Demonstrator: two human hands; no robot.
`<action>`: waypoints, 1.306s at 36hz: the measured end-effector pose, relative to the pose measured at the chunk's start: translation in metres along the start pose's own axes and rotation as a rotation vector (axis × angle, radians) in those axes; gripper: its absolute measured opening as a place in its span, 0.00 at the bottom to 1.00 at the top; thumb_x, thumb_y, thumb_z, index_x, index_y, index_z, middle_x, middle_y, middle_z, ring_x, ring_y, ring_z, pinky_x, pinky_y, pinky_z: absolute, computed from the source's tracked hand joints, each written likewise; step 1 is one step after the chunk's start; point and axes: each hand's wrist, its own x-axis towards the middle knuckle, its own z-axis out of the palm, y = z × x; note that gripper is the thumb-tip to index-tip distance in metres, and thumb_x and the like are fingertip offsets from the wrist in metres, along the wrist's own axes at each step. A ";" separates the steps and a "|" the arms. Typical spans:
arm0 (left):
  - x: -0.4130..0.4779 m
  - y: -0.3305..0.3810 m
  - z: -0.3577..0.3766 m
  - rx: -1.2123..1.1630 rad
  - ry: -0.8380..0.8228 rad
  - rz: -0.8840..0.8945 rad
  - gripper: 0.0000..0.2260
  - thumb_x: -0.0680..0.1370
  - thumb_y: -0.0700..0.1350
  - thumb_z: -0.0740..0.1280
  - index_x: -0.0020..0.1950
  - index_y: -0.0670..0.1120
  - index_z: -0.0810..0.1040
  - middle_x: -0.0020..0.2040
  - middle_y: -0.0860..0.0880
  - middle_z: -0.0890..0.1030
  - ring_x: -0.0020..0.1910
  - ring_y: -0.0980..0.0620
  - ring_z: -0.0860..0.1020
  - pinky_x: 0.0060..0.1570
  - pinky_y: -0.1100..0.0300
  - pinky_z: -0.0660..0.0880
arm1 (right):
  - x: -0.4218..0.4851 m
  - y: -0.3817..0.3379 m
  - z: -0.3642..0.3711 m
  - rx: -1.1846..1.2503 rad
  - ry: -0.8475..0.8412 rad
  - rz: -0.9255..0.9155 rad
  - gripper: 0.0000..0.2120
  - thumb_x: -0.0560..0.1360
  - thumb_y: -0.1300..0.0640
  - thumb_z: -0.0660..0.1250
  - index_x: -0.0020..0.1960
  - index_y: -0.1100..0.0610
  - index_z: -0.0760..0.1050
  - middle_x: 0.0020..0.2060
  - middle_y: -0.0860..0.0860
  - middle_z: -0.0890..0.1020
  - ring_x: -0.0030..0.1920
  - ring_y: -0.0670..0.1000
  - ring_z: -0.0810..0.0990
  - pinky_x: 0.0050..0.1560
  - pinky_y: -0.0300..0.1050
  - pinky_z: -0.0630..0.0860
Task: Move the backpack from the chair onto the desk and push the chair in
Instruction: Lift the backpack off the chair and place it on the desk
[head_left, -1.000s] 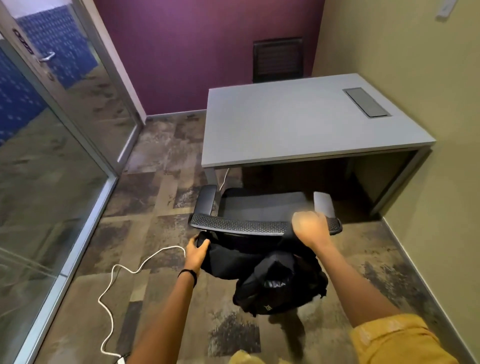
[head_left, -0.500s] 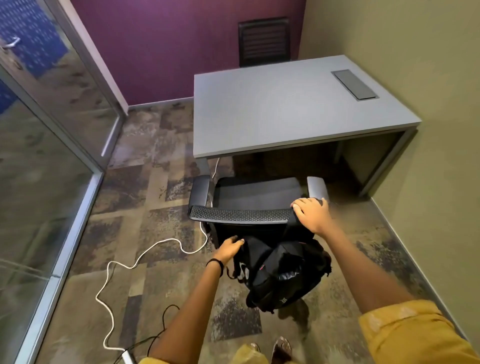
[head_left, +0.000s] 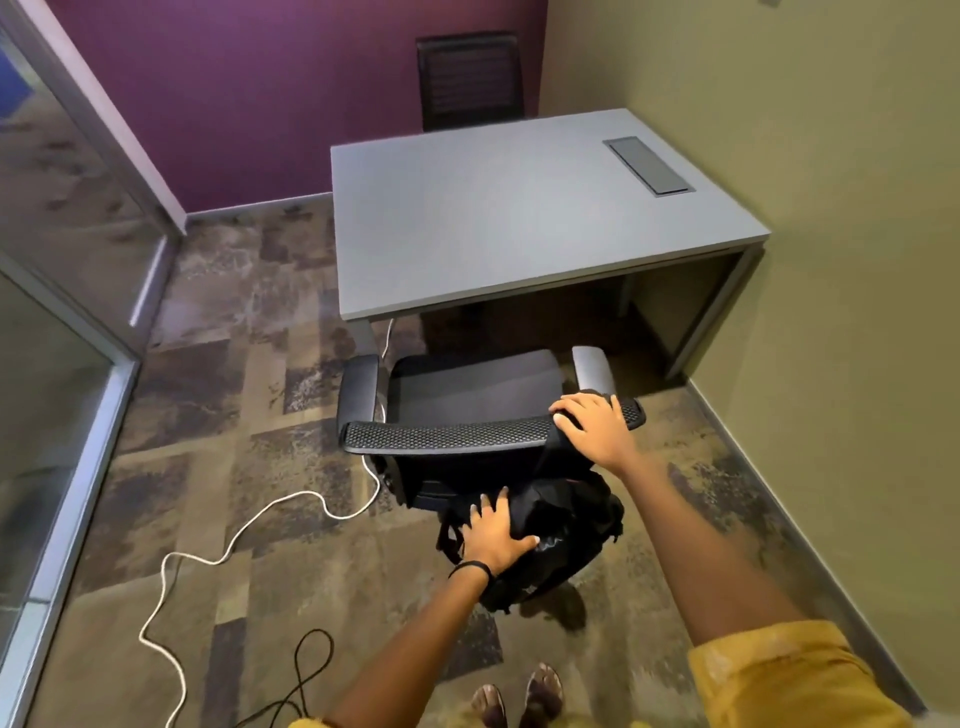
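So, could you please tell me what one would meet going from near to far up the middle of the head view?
Feet in sandals → left hand on the black backpack → chair backrest top → chair seat → grey desk → second black chair → purple wall.

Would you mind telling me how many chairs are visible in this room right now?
2. One chair stands just in front of the desk, with the backpack hanging behind its backrest; a second chair sits beyond the desk against the purple wall, mostly hidden.
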 end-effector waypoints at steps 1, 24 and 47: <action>0.001 0.001 -0.001 0.011 0.006 0.000 0.40 0.74 0.58 0.67 0.77 0.50 0.47 0.78 0.40 0.51 0.77 0.38 0.50 0.75 0.40 0.53 | -0.001 -0.001 0.000 0.004 0.005 0.004 0.12 0.79 0.49 0.55 0.57 0.47 0.74 0.63 0.48 0.75 0.68 0.51 0.67 0.73 0.66 0.47; 0.025 0.003 -0.040 0.283 0.122 0.360 0.10 0.79 0.41 0.60 0.56 0.40 0.76 0.56 0.39 0.81 0.56 0.38 0.78 0.56 0.46 0.75 | -0.002 -0.011 -0.006 0.022 0.129 0.076 0.13 0.80 0.52 0.54 0.55 0.49 0.76 0.61 0.50 0.76 0.67 0.51 0.67 0.72 0.63 0.52; 0.061 0.145 0.010 0.288 0.008 0.412 0.09 0.78 0.42 0.60 0.53 0.41 0.78 0.54 0.40 0.82 0.55 0.40 0.79 0.53 0.49 0.76 | -0.053 0.187 -0.059 0.074 -0.461 0.241 0.36 0.69 0.71 0.59 0.75 0.55 0.54 0.74 0.57 0.62 0.72 0.56 0.63 0.70 0.48 0.64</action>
